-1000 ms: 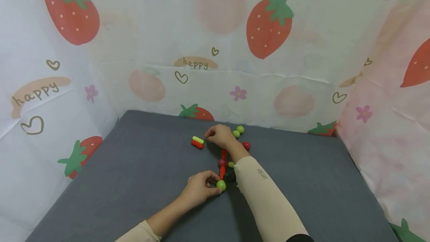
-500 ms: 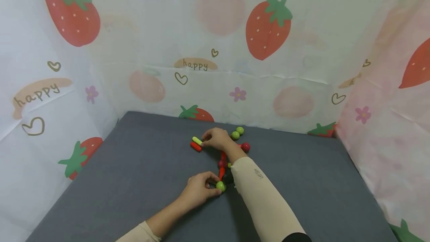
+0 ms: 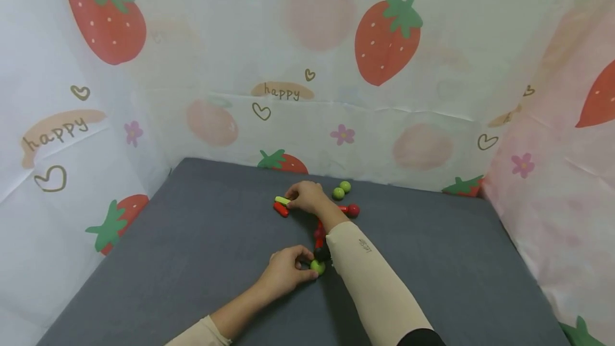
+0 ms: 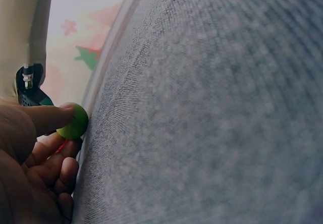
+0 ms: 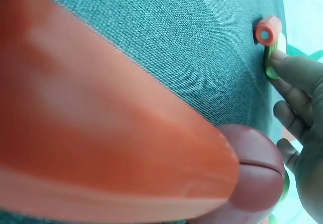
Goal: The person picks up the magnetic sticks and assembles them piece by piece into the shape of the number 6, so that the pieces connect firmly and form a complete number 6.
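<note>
Towards seven o'clock in the head view, a beige fabric left sleeve (image 3: 194, 335) with a creased cuff ends partway along the forearm, leaving the left hand (image 3: 283, 270) bare. Towards five o'clock, a smooth beige fabric right sleeve (image 3: 377, 282) reaches nearer the bare right hand (image 3: 309, 196), with small dark printed lettering (image 3: 365, 245) towards its eleven o'clock end and a broad black band (image 3: 422, 337) at its five o'clock end. At nine o'clock in the left wrist view, a black housing (image 4: 38, 75) with a silver metal fitting (image 4: 28, 77) sits against the right sleeve.
</note>
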A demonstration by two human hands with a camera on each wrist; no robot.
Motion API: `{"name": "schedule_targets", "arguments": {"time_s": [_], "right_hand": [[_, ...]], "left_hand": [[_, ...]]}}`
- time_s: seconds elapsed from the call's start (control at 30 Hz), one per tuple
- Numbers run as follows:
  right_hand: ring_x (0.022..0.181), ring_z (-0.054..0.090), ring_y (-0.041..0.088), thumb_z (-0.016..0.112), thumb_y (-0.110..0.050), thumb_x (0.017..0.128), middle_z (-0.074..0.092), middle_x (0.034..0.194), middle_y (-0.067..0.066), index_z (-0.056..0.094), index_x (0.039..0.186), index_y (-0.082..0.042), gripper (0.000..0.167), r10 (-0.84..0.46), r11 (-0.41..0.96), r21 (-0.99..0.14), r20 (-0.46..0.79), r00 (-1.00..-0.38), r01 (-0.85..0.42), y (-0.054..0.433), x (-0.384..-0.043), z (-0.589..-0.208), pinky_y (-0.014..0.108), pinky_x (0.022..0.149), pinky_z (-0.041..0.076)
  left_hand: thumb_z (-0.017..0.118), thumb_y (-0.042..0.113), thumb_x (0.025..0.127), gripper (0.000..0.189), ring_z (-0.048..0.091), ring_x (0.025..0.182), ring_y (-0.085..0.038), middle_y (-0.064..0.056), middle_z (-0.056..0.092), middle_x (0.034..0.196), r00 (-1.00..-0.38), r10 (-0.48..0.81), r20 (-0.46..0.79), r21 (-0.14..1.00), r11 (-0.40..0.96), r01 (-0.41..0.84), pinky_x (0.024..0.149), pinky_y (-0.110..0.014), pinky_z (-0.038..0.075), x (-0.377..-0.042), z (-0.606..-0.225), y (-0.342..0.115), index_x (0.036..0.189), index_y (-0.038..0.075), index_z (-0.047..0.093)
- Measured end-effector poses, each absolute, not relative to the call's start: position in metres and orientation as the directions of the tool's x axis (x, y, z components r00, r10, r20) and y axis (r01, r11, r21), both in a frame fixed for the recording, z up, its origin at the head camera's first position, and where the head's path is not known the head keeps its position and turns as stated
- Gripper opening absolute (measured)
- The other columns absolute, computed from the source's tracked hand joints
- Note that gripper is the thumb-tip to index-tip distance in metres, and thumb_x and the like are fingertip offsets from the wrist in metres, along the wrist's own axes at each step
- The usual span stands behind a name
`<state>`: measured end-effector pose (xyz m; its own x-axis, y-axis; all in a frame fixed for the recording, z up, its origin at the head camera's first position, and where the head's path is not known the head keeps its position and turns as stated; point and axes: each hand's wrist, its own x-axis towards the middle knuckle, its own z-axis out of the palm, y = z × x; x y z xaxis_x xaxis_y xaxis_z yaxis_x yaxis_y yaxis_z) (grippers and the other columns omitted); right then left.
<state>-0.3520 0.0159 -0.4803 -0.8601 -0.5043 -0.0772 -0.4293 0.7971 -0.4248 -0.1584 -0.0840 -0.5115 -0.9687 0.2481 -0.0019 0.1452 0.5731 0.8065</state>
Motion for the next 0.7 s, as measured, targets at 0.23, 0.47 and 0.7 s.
{"name": "schedule_targets", "arguments": {"time_s": [0.23, 0.47, 0.7], "right_hand": [[0.103, 0.064, 0.014, 0.074, -0.029, 0.087, 0.073, 0.106, -0.007, 0.073, 0.109, -0.023, 0.023, -0.495, 0.784, -0.466, -0.072, -0.866, -0.410, 0.018, -0.352, -0.478, 0.052, 0.113, 0.023], [0.097, 0.064, 0.013, 0.073, -0.027, 0.088, 0.072, 0.103, -0.006, 0.073, 0.110, -0.021, 0.023, -0.499, 0.751, -0.512, -0.026, -0.866, -0.417, 0.024, -0.351, -0.460, 0.045, 0.109, 0.035], [0.093, 0.062, 0.013, 0.071, -0.026, 0.089, 0.070, 0.104, -0.006, 0.071, 0.112, -0.021, 0.023, -0.501, 0.734, -0.523, 0.013, -0.866, -0.433, 0.044, -0.341, -0.432, 0.035, 0.086, 0.050]], "left_hand": [[0.081, 0.038, 0.078, 0.029, 0.052, 0.075, -0.006, 0.009, 0.066, 0.089, -0.969, 0.246, 0.002, 0.798, 0.584, 0.150, 0.077, -0.032, 0.034, -0.158, -0.511, -0.083, 0.101, 0.024, 0.069], [0.082, 0.037, 0.076, 0.028, 0.051, 0.068, -0.007, 0.010, 0.064, 0.080, -0.972, 0.235, 0.001, 0.797, 0.587, 0.142, 0.077, -0.034, 0.031, -0.158, -0.511, -0.082, 0.098, 0.025, 0.069], [0.082, 0.038, 0.076, 0.029, 0.051, 0.065, -0.007, 0.012, 0.067, 0.082, -0.972, 0.235, 0.002, 0.794, 0.590, 0.144, 0.073, -0.031, 0.032, -0.159, -0.510, -0.082, 0.097, 0.025, 0.069]]}}
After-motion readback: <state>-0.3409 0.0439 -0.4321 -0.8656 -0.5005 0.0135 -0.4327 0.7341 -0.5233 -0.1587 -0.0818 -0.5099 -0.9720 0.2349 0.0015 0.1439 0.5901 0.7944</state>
